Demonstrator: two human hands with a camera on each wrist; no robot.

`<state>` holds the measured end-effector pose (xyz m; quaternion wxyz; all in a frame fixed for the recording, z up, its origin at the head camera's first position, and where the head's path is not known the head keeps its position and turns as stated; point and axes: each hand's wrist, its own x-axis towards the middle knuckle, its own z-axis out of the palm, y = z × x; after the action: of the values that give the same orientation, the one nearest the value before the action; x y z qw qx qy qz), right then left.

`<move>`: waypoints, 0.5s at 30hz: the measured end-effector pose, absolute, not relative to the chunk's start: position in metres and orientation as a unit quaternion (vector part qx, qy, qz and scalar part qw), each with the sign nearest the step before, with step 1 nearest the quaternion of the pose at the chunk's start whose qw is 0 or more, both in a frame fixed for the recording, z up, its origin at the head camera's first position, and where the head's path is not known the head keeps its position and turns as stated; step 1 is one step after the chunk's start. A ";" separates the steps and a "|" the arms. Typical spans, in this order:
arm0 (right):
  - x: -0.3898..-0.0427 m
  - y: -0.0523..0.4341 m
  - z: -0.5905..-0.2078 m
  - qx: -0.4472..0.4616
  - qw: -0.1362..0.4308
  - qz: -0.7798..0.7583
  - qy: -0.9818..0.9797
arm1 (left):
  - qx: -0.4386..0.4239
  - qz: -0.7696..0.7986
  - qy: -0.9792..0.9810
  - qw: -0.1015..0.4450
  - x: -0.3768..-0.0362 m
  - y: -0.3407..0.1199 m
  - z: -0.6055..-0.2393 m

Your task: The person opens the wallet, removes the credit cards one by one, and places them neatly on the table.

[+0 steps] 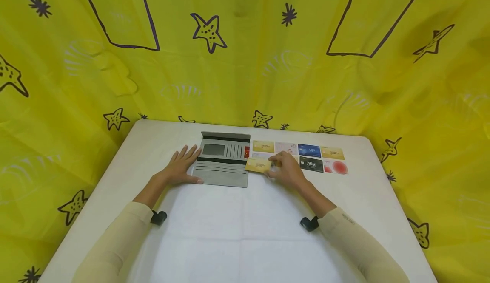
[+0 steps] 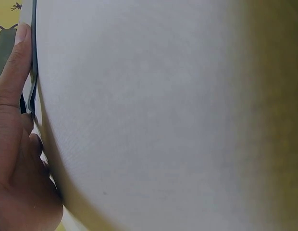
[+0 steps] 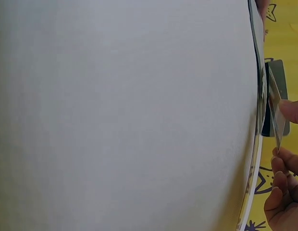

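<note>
A grey card wallet [image 1: 220,176] lies unfolded on the white table, with slits across its panels and a red card [image 1: 246,151] showing at the right side of its upper panel. My left hand [image 1: 179,167] rests on the wallet's left edge, fingers spread and thumb at the lower panel. In the left wrist view, the thumb [image 2: 14,67] lies along the wallet's edge. Between thumb and fingers my right hand [image 1: 287,170] pinches a gold card [image 1: 257,165], whose left end overlaps the wallet's right edge. Seen edge-on in the right wrist view, the card [image 3: 278,115] is tilted off the table.
Right of the wallet, several cards lie in two rows: a gold card [image 1: 263,146], a pale pink one [image 1: 286,148], a blue VIP card [image 1: 309,150], a black Vip card [image 1: 311,164] and a red-circle card [image 1: 335,167]. A yellow patterned curtain [image 1: 237,83] hangs behind the table.
</note>
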<state>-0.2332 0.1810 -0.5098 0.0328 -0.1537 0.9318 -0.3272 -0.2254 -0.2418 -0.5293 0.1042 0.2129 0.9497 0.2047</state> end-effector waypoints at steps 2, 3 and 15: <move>-0.231 0.182 -0.510 -0.154 0.035 -0.326 0.932 | 0.215 0.208 0.949 0.102 -0.225 -0.242 -0.529; -0.231 0.182 -0.510 -0.155 0.036 -0.325 0.932 | 0.215 0.208 0.949 0.103 -0.225 -0.242 -0.529; -0.222 0.191 -0.514 -0.172 0.035 -0.303 0.937 | 0.204 0.198 0.952 0.110 -0.224 -0.240 -0.524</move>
<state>-0.2221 0.1912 -0.5138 0.0346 -0.1724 0.9368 -0.3026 -0.2240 -0.2397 -0.5240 0.1105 0.2043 0.9522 0.1985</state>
